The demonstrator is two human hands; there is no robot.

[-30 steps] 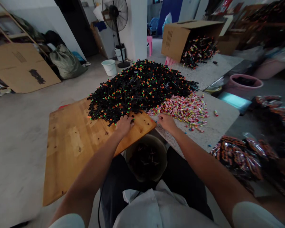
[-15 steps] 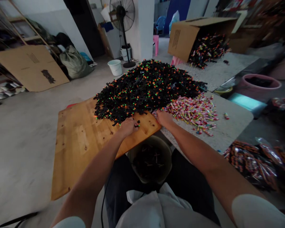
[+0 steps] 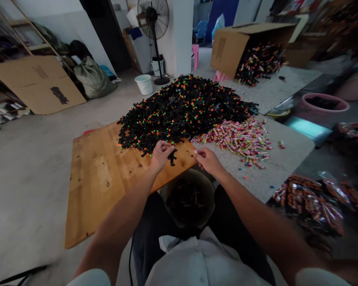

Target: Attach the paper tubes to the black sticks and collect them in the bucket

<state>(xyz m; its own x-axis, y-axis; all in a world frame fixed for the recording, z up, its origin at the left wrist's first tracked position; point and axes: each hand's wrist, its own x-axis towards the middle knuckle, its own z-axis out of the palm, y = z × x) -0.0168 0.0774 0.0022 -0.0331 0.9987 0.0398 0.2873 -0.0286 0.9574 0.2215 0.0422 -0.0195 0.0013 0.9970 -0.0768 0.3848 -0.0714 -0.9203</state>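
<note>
Cluttered workshop, concrete floor, with a fan (image 3: 153, 18) at 12 o'clock and a tipped box (image 3: 235, 49) at 1, way back. Up front a wooden board (image 3: 101, 178) sat against a stone table (image 3: 286, 155), and a huge black pile (image 3: 181, 105) sprawled across both. The left hand (image 3: 160, 154) was at the pile's 6 o'clock edge, fingers pinched tight on one black piece (image 3: 172, 158) dangling over the board. The right hand (image 3: 208, 161) was just beside it at 3 o'clock with its fingertips drawn together; couldn't tell if anything was in them. Candies (image 3: 238, 137) lay at its 1 o'clock and a bucket (image 3: 164, 194) at 6.
</note>
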